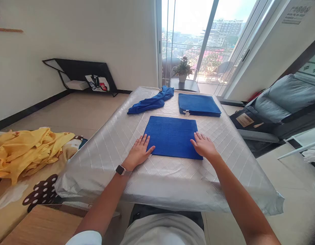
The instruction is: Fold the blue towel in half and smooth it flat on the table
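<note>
A blue cloth (174, 137), folded into a flat rectangle, lies in front of me on a table with a silvery quilted cover (170, 183). At its left edge rests my left hand (140, 150), fingers stretched out and apart, a watch on the wrist. My right hand (203, 144) lies flat along the cloth's right edge, fingers spread. Behind, to the right, is a neat stack of folded blue cloths (199, 103) with a white tag at its front. A crumpled blue cloth (152, 102) lies at the table's far left.
A yellow cloth (30, 149) is heaped on a bed at left, near a wooden surface (42, 226). Beyond the table, a potted plant (183, 69) stands on a chair before a glass door. A grey recliner (282, 102) is on the right.
</note>
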A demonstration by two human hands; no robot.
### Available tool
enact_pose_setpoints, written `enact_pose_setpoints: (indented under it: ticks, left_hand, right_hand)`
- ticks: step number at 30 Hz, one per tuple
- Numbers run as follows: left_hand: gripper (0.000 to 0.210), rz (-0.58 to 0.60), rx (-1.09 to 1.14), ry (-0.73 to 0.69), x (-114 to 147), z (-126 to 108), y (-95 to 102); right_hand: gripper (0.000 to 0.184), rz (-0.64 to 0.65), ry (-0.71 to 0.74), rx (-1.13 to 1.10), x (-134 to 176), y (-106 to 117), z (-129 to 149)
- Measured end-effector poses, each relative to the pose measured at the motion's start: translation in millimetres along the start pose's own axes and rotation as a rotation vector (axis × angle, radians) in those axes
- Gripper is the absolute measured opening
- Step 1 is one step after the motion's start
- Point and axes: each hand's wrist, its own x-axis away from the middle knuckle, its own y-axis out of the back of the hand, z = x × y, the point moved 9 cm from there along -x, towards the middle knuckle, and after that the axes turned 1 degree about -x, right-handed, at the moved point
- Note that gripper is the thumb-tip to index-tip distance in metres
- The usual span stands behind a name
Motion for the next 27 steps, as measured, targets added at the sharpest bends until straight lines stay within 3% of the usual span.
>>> enact_pose_setpoints:
  ticks: [3,8,13,15,18,23,25,27]
  left_hand:
    - [0.085,-0.012,-0.01,-0.005,-0.7,1.8,-1.9]
    - [0.085,0.0,-0.028,0.001,-0.2,3.5,-3.4]
    - [0.091,0.027,-0.019,0.076,-1.2,8.6,5.8]
    - [0.091,0.032,-0.006,0.062,-7.4,-5.1,13.2]
    - [0.087,0.086,0.013,-0.124,-26.8,-64.5,17.2]
    - [0.079,0.061,0.016,-0.482,-75.5,-202.3,12.9]
    - [0.075,0.03,0.032,-0.522,-98.7,-238.4,6.7]
    - [0.071,0.043,0.062,-0.494,-119.7,-254.2,-4.1]
  right_hand:
    - [0.07,-0.087,-0.034,-0.046,-19.7,-0.3,5.6]
    - [0.07,-0.065,-0.034,-0.099,-32.2,-21.8,3.5]
    - [0.07,-0.05,-0.026,-0.11,-35.0,-24.3,-1.3]
    - [0.07,-0.06,-0.023,-0.112,-36.3,-22.6,-0.9]
    - [0.069,-0.072,-0.024,-0.119,-37.0,-21.6,-0.6]
    - [0.067,-0.12,-0.02,-0.072,-33.6,-22.4,-2.7]
    - [0.066,-0.123,0.006,-0.031,-31.8,-24.3,-2.0]
    - [0.067,-0.119,0.022,-0.007,-30.8,-25.7,-1.5]
